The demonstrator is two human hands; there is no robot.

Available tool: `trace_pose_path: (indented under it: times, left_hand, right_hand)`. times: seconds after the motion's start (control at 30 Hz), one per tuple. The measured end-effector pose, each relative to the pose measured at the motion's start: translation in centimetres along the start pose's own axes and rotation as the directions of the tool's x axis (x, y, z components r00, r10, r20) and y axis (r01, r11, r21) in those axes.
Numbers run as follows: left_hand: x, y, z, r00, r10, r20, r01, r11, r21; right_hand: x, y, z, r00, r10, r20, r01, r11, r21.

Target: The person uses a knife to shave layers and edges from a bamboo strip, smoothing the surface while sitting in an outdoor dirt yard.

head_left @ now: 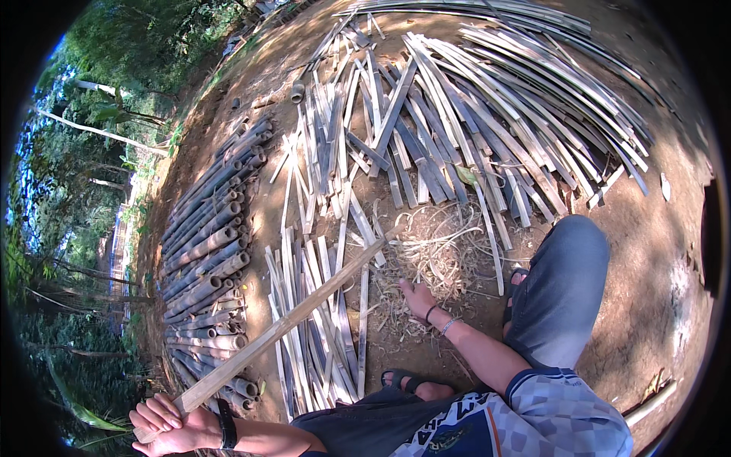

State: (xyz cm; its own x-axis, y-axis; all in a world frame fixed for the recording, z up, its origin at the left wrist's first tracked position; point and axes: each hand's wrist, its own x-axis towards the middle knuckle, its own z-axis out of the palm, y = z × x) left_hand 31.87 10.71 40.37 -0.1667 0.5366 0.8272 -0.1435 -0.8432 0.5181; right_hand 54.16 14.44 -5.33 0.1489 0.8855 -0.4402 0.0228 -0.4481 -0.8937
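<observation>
The fingers of the left hand [171,426] are closed around one end of a long bamboo strip [289,324], and by this strip the work appears to be in progress, not finished. The strip is slanted away from these fingers, forward and to the right, and its far end is seen past the fingertips of the right hand [417,298], over the shavings [430,251]. By the right fingers the strip is not seen to be touched; they look partly curled, and it cannot be told whether something is held in them. Just ahead of the right fingers the shavings are spread in a loose pile, from which it may be judged that much trimming is already done. Between the two hands, a smaller heap of split strips [327,327] is laid, and farther ahead of the right fingers a larger heap [487,114] is spread; which of these are finished cannot be told. Well ahead of the left fingers, round bamboo lengths [205,251] are stacked, seemingly left unsplit.
</observation>
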Motion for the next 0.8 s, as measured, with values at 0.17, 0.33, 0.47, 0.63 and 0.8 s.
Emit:
trace_pose_path:
  times: [0.17,0.33,0.47,0.63,0.8]
  left_hand:
    - [0.1,0.1,-0.7,0.994,-0.024,0.106,0.033,0.996,-0.082]
    - [0.4,-0.4,-1.5,0.998,-0.022,0.065,0.029,0.993,-0.116]
    - [0.3,-0.3,-1.0,0.996,-0.027,0.081,0.038,0.989,-0.144]
    - [0.2,-0.1,-1.1,0.998,-0.022,0.053,0.028,0.994,-0.108]
    - [-0.1,0.0,-1.0,0.999,-0.001,0.046,0.006,0.994,-0.105]
  right_hand:
    - [-3.4,-1.9,2.3,0.991,-0.127,0.039,0.127,0.992,-0.003]
    - [-12.6,-13.0,1.4,0.871,-0.363,0.332,0.357,0.931,0.081]
    - [-13.6,-13.6,0.8,0.854,-0.432,0.289,0.402,0.902,0.158]
    - [-12.4,-11.6,1.2,0.877,-0.394,0.274,0.395,0.917,0.055]
    - [-15.7,-13.7,1.6,0.840,-0.439,0.319,0.439,0.895,0.079]
